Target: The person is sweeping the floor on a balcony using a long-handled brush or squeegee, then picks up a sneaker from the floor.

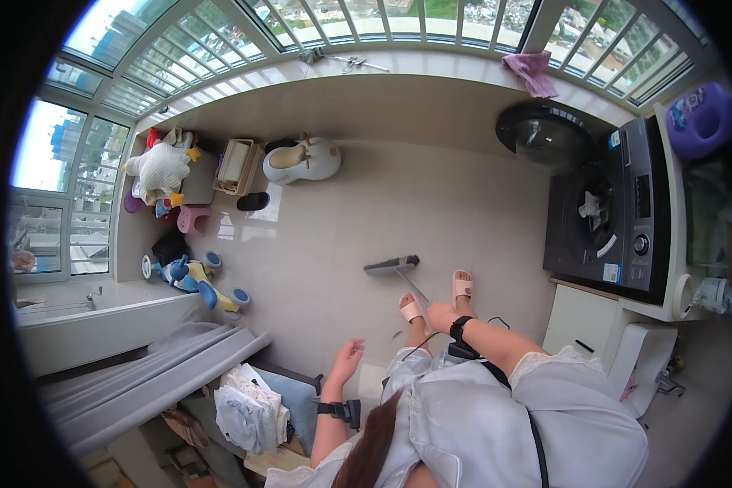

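Observation:
My right hand (442, 317) is closed around the thin handle (413, 287) of a broom. The broom head (392, 266), grey with dark bristles, rests on the tiled floor (354, 207) just ahead of my feet in pink slides (462, 284). Nothing is in my left hand (346, 358); it hangs out to the side with its fingers loosely apart. Nearest to it is a blue padded seat (290, 396) with a pile of folded clothes (250, 409). Black bands with small devices circle both wrists.
On the right stands a front-loading washing machine (592, 213), its round door (546, 137) swung out and cloth inside. A ride-on toy (302, 160), a black slipper (253, 201), a pink stool (193, 219) and a child's tricycle (198, 280) occupy the left. A grey curtain (177, 372) hangs lower left.

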Demonstrator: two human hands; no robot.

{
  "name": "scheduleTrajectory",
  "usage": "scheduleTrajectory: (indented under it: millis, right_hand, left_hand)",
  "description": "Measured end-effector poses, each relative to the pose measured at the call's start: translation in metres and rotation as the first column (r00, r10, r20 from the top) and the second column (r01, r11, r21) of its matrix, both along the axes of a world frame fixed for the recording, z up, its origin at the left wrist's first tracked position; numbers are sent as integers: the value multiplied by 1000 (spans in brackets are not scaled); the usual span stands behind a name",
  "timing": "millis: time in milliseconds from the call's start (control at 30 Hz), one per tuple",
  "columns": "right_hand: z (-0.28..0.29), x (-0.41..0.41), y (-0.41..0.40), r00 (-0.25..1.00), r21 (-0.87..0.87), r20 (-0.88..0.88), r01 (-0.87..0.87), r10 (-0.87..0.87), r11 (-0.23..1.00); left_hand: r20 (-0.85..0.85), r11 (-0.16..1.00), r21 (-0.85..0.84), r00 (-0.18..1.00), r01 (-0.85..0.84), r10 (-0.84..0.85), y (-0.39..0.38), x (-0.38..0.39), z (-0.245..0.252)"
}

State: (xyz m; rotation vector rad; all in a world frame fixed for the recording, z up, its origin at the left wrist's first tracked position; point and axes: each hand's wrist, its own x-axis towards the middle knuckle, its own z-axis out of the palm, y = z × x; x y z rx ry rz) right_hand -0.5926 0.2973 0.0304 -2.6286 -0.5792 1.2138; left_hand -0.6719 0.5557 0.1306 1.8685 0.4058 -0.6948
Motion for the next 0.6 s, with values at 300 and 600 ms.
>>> scheduleTrajectory:
  millis: [300,600]
  right_hand:
    - [6,32,-101,928,142,4,368,-373,919]
    - [31,92,-257,796,-20,189,588,-575,808]
  left_hand:
    - [31,994,-37,994,103,-102,-64,46,-1]
    - [76,993,14,990,117,-117,-102,72,6]
